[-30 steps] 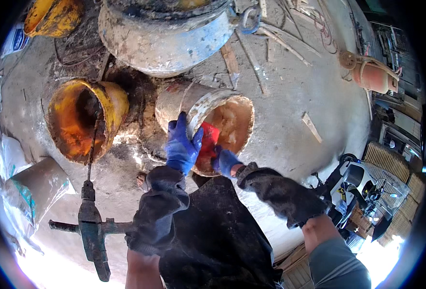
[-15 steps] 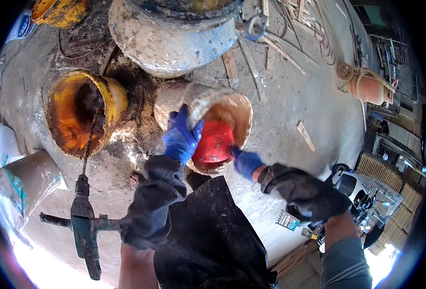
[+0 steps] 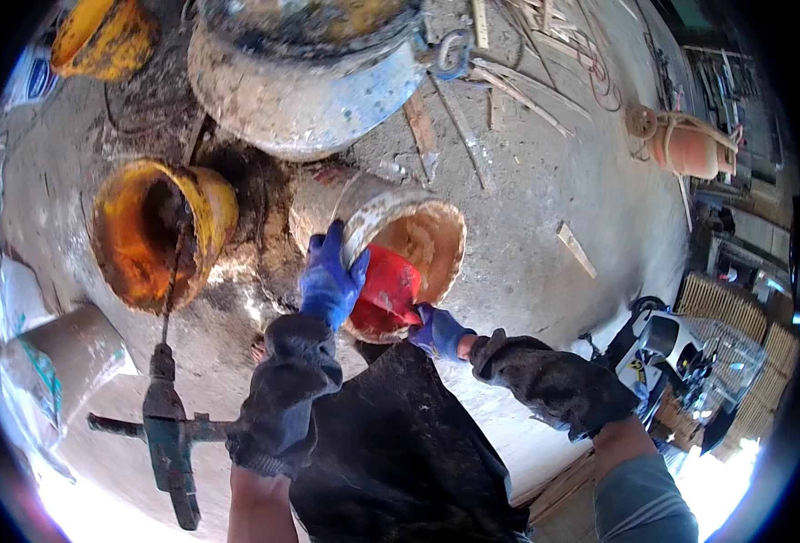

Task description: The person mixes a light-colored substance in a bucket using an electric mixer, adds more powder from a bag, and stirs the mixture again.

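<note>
The right hand point(image 3: 436, 331) grips one red scoop point(image 3: 389, 282) inside the mouth of one tilted pale bucket point(image 3: 418, 234), whose left rim the left hand point(image 3: 329, 281) holds. Working the scoop inside seems the step in hand; the next move calls for a steady rim. Left of the pale bucket: two yellow buckets point(image 3: 212, 213), one drill point(image 3: 168, 425); just beyond it, one drum point(image 3: 300, 100)
</note>
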Demonstrator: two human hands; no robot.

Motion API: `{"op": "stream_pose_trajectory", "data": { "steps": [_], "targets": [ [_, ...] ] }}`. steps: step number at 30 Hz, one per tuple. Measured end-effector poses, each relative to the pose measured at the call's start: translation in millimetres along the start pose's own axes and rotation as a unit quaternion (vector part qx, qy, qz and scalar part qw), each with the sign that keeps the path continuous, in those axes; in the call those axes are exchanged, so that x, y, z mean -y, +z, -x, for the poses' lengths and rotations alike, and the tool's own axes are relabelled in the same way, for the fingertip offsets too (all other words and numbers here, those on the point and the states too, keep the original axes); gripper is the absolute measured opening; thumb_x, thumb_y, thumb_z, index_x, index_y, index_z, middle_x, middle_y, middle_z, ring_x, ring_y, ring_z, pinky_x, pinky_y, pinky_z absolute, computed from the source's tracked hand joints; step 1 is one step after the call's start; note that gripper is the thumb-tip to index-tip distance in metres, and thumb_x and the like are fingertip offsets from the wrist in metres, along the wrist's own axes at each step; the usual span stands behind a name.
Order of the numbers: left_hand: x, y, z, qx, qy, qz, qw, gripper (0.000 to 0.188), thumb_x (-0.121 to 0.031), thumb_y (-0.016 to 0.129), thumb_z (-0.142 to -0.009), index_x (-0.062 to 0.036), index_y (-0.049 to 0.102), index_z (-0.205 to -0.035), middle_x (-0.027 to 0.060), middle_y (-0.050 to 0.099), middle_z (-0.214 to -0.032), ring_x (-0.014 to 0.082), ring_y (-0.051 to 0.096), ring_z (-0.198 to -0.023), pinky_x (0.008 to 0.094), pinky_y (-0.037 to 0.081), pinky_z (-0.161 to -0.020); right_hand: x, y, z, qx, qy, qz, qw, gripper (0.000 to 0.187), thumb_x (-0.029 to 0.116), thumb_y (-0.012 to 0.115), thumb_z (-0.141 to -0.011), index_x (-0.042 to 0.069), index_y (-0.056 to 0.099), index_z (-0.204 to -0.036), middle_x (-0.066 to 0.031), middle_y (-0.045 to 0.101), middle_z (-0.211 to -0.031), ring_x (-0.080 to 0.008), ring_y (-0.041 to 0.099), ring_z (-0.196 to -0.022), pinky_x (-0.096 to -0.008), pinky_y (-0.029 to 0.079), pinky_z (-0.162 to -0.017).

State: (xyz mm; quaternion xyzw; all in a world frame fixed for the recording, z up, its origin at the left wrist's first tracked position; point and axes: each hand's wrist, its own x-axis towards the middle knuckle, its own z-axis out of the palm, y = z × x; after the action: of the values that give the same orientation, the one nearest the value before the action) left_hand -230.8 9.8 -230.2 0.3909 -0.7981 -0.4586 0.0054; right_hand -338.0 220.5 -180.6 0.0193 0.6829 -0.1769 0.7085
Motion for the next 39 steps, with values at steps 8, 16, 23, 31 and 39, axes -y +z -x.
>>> {"op": "stream_pose_trajectory", "data": {
  "steps": [8,16,23,31,39],
  "targets": [
    [34,8,5,-0.085,-0.024,0.001,0.996,0.063,-0.042,0.054,-0.092,0.002,0.042,-0.135,0.0297,0.049,-0.121,0.0459,0.05,-0.11,0.0473,0.041,-0.095,-18,21,-99,0.219,-0.039,-0.726,0.651,0.011,0.011,0.062,-0.082,0.007,0.059,-0.092,-0.0046,0.059,-0.08,-0.0186,0.06,-0.073,-0.0308,0.052,-0.064],
    [39,7,-4,-0.077,-0.04,0.075,0.993,0.061,-0.042,0.05,-0.096,0.0069,0.042,-0.132,0.0278,0.05,-0.123,0.0379,0.051,-0.113,0.0413,0.04,-0.097,58,40,-135,0.037,-0.111,-0.53,0.84,0.014,0.021,0.065,-0.081,0.007,0.063,-0.083,-0.0072,0.058,-0.068,-0.0208,0.062,-0.069,-0.0285,0.049,-0.056],
    [18,2,-30,-0.037,-0.014,0.041,0.998,0.065,-0.043,0.048,-0.097,0.0112,0.039,-0.132,0.0314,0.047,-0.127,0.0427,0.048,-0.117,0.0428,0.039,-0.1,24,9,-67,-0.073,-0.117,-0.039,0.99,0.011,0.016,0.066,-0.078,0.006,0.067,-0.084,-0.0073,0.058,-0.06,-0.0213,0.062,-0.063,-0.032,0.049,-0.056],
    [0,9,-31,-0.051,-0.004,0.011,0.999,0.061,-0.04,0.048,-0.097,0.0099,0.041,-0.131,0.0327,0.046,-0.129,0.0434,0.048,-0.119,0.0443,0.038,-0.101,31,5,-122,0.071,-0.243,-0.699,0.669,0.009,0.007,0.057,-0.089,0.002,0.059,-0.095,-0.0023,0.062,-0.078,-0.011,0.059,-0.072,-0.0228,0.049,-0.06],
    [2,5,-45,-0.057,0.025,-0.027,0.998,0.062,-0.041,0.048,-0.097,0.0107,0.042,-0.13,0.0323,0.048,-0.127,0.0436,0.047,-0.118,0.0448,0.038,-0.1,85,12,-26,-0.026,-0.072,-0.398,0.914,0.022,0.028,0.056,-0.091,0.009,0.055,-0.081,-0.0014,0.05,-0.058,-0.0147,0.05,-0.05,-0.0306,0.038,-0.045]
  ]
}}
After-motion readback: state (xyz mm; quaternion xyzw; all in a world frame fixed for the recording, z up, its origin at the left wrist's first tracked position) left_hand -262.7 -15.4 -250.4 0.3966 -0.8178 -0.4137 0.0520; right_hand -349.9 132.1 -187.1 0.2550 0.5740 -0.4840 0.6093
